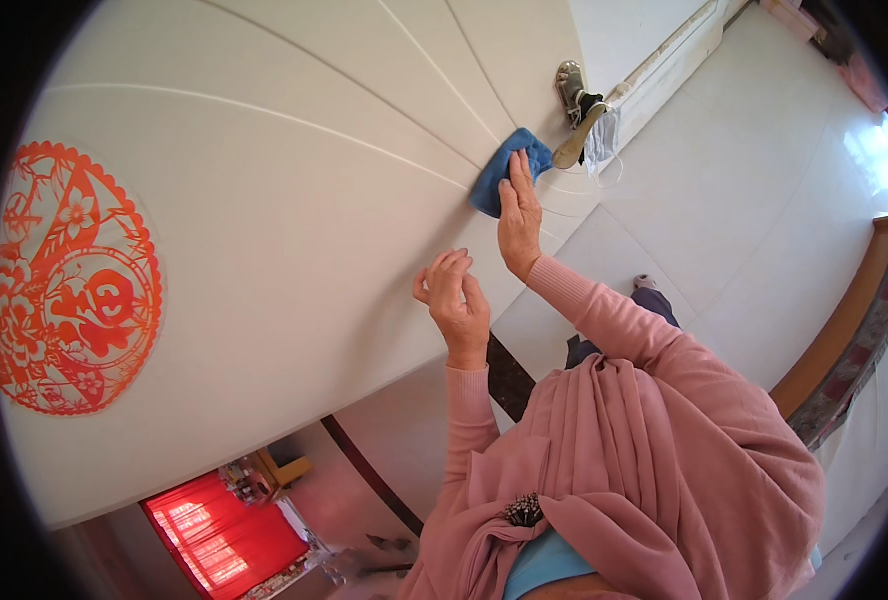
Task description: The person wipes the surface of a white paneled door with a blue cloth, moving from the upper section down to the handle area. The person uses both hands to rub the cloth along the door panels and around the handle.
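Note:
My right hand [520, 225] lies with fingers extended on a blue cloth [492, 184], pressing it against a cream door [301, 247] with curved grooves. Just past the cloth, a metal lever handle [580, 139] sticks out from the door. A white face mask [603, 139] hangs from that handle by its loops. My left hand [459, 307] is raised near the door's surface, lower than the cloth, fingers loosely bent and holding nothing. Whether its fingertips touch the door cannot be told.
A red paper-cut decoration [76, 281] is stuck to the door at the left. Pale floor tiles [714, 180] stretch to the right, beside a curved wooden bed frame [841, 322]. Past the door's edge, a red curtain [226, 532] hangs in another room. My shoe [645, 282] shows below.

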A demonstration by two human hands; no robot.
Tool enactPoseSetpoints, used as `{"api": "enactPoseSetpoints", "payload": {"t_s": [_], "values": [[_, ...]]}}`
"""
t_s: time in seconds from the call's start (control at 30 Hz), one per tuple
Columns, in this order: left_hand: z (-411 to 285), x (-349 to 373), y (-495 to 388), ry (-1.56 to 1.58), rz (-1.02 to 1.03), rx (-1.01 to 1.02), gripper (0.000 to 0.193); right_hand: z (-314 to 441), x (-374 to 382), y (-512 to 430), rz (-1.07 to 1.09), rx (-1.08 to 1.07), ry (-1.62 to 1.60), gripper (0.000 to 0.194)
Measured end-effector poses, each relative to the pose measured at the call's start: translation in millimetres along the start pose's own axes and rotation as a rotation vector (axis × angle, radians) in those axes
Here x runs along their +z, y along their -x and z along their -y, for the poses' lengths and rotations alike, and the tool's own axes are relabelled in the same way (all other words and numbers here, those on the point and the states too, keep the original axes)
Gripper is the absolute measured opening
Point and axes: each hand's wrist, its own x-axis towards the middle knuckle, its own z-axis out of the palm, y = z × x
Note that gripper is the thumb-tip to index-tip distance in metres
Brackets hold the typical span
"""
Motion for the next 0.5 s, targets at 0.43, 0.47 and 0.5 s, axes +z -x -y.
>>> {"api": "enactPoseSetpoints", "payload": {"t_s": [0.43, 0.47, 0.5], "values": [[-53, 38, 40, 0.034, -0.137, -0.319, 0.023, -58, -25, -17, -0.075, 0.252, 0.076, 0.05], [-59, 43, 45, 0.033, -0.159, -0.353, 0.023, -63, -28, -19, -0.085, 0.315, 0.087, 0.05], [-66, 47, 51, 0.028, -0.176, -0.393, 0.023, -68, -31, -20, -0.057, 0.317, 0.06, 0.051]]}}
